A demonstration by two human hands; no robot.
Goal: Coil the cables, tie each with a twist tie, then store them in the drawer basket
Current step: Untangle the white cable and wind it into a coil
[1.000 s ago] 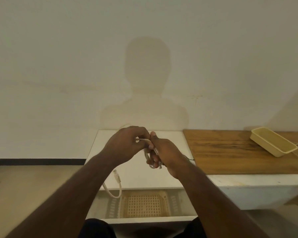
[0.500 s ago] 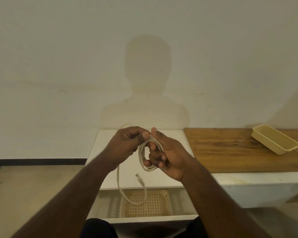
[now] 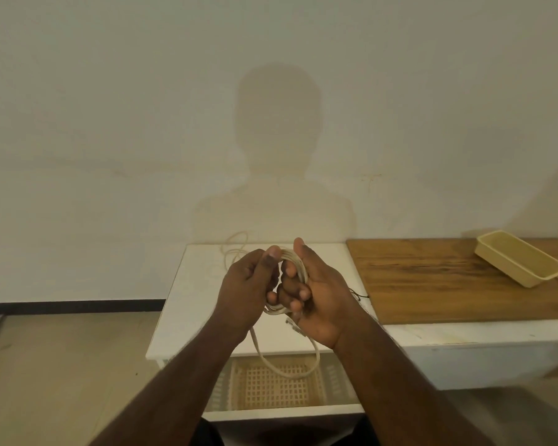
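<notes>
A white cable (image 3: 295, 263) is wound in loops between both hands above the white table (image 3: 187, 304). My right hand (image 3: 316, 291) grips the coil with curled fingers through the loops. My left hand (image 3: 248, 284) pinches the top of the coil between thumb and fingers. The cable's loose tail (image 3: 287, 370) hangs in a loop down over the open drawer, its plug end (image 3: 295, 326) beside my right palm. The beige lattice basket (image 3: 274, 386) sits in the drawer below. A second white cable (image 3: 234, 249) lies at the table's back. Thin dark twist ties (image 3: 358, 294) lie by my right wrist.
A wooden top (image 3: 448, 284) adjoins the white table on the right, with a beige rectangular tray (image 3: 519, 262) at its far end and a thin cord beside it. A plain wall stands behind. Tan floor lies to the left.
Another loop has been added to the coil. The hanging tail has swung and now droops as a loop over the drawer basket. Both hands stay close together.
</notes>
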